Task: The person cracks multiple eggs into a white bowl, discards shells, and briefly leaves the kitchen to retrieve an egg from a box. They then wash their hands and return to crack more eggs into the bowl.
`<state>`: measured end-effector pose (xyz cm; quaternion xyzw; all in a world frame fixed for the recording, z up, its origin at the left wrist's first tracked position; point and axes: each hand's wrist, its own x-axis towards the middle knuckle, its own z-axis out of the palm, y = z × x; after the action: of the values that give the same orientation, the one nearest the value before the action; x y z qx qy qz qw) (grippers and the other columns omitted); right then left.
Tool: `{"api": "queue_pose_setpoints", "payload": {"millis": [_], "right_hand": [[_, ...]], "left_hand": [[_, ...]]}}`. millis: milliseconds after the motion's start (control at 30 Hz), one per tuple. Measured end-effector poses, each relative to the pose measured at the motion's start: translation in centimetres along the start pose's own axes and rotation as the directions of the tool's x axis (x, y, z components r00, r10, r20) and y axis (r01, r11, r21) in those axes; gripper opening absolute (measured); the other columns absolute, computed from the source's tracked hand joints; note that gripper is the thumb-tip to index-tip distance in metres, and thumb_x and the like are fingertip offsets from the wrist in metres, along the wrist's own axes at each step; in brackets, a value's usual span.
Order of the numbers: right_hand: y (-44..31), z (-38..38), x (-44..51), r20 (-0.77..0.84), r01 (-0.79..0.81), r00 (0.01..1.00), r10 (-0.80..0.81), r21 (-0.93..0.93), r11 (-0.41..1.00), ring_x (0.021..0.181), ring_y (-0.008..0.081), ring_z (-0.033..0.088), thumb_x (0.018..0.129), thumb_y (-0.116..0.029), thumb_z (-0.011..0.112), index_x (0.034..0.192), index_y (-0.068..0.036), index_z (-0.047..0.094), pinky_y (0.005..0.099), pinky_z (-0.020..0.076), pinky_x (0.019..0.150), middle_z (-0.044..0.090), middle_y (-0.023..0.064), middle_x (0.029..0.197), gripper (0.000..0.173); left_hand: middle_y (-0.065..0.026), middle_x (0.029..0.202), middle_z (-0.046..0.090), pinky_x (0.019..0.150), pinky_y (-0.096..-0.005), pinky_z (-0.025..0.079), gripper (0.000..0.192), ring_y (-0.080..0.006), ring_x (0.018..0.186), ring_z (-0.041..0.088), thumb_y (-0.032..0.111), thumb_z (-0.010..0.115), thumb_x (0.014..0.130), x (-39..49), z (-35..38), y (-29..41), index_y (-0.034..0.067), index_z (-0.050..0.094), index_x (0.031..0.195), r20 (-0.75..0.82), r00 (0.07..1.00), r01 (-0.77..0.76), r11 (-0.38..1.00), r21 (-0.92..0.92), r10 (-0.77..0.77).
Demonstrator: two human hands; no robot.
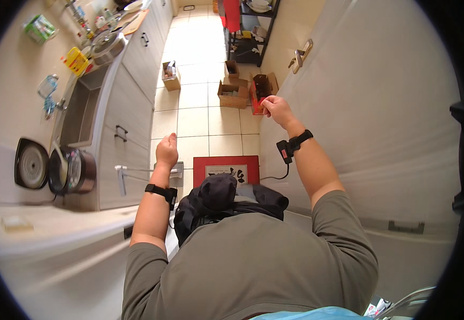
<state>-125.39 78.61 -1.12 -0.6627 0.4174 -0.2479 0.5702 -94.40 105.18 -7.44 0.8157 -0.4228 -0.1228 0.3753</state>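
Observation:
Both of my arms reach forward over the tiled floor, each with a black strapped device near the wrist. My left hand (167, 151) is half curled in front of the cabinets, touching nothing that I can see; whether its fingers are closed is unclear. A long-handled dustpan or similar tool (179, 174) appears just below it. My right hand (278, 110) has curled fingers beside the white door (360, 120), overlapping a red cardboard box (258, 105) on the floor in this view. Its fingertips hide whether anything small is between them. Below lies a red mat (200, 164) with dark lettering.
On the left, a counter holds a sink (80, 112), an open rice cooker (83, 171) and a steel pot (109, 50). Cardboard boxes (234, 100) stand on the floor ahead. A black shelf rack (260, 52) and a door handle (300, 57) are at the right.

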Motion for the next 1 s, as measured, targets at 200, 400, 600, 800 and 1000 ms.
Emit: {"api": "queue_pose_setpoints", "payload": {"millis": [200, 400, 600, 800, 1000], "right_hand": [[6.4, -2.8, 11.0, -0.244, -0.128, 0.961, 0.127, 0.015, 0.992, 0.068, 0.0168, 0.064, 0.088, -0.004, 0.048, 0.102, 0.002, 0.063, 0.0309, 0.0535, 0.064, 0.066, 0.0100, 0.078, 0.021], [18.6, -5.3, 27.6, -0.436, -0.427, 0.831, 0.345, -0.103, 0.898, 0.081, 0.0337, 0.067, 0.084, -0.015, 0.052, 0.108, 0.004, 0.063, 0.0414, 0.0531, 0.075, 0.069, 0.0214, 0.094, 0.032], [25.3, -8.8, 36.9, -0.326, -0.689, 0.719, 0.613, -0.229, 0.687, 0.099, 0.0435, 0.062, 0.082, -0.024, 0.055, 0.099, 0.007, 0.066, 0.0465, 0.0501, 0.086, 0.064, 0.0298, 0.107, 0.037], [25.3, -11.2, 41.7, -0.369, -0.766, 0.632, 0.681, -0.162, 0.623, 0.098, 0.0437, 0.062, 0.085, -0.026, 0.056, 0.095, 0.009, 0.066, 0.0467, 0.0505, 0.084, 0.065, 0.0309, 0.102, 0.038], [28.7, -11.2, 45.2, -0.528, -0.780, 0.573, 0.627, -0.116, 0.614, 0.077, 0.0312, 0.065, 0.080, -0.027, 0.064, 0.094, -0.001, 0.067, 0.0412, 0.0508, 0.070, 0.069, 0.0177, 0.086, 0.030]], "left_hand": [[-0.0201, 0.079, 0.063, 0.067, -0.0454, 0.047, 0.026, -0.0391, 0.075, 0.060, 0.023, 0.045, 0.097, 11.4, 3.4, -3.2, 0.002, 0.059, 0.089, 0.038, 0.988, -0.144, 0.988, -0.059, 0.146], [-0.0042, 0.063, 0.055, 0.056, -0.0306, 0.043, 0.017, -0.0146, 0.058, 0.052, 0.011, 0.044, 0.093, 24.6, 8.0, -6.7, 0.003, 0.059, 0.091, 0.125, 0.987, 0.117, 0.984, -0.137, -0.100], [-0.0032, 0.058, 0.052, 0.055, -0.0302, 0.041, 0.020, -0.0124, 0.056, 0.049, 0.009, 0.045, 0.083, 38.7, 12.3, -5.6, 0.004, 0.064, 0.077, 0.300, 0.921, 0.285, 0.955, -0.081, -0.249], [-0.0060, 0.059, 0.053, 0.058, -0.0311, 0.042, 0.023, -0.0161, 0.059, 0.050, 0.016, 0.046, 0.083, 52.4, 20.9, -6.2, 0.003, 0.059, 0.070, 0.443, 0.890, 0.120, 0.993, -0.007, -0.105], [-0.0214, 0.065, 0.054, 0.059, -0.0426, 0.041, 0.036, -0.0339, 0.059, 0.051, 0.030, 0.052, 0.091, 63.6, 30.1, -5.1, -0.001, 0.054, 0.072, 0.637, 0.771, -0.182, 0.959, 0.218, 0.002]]}}
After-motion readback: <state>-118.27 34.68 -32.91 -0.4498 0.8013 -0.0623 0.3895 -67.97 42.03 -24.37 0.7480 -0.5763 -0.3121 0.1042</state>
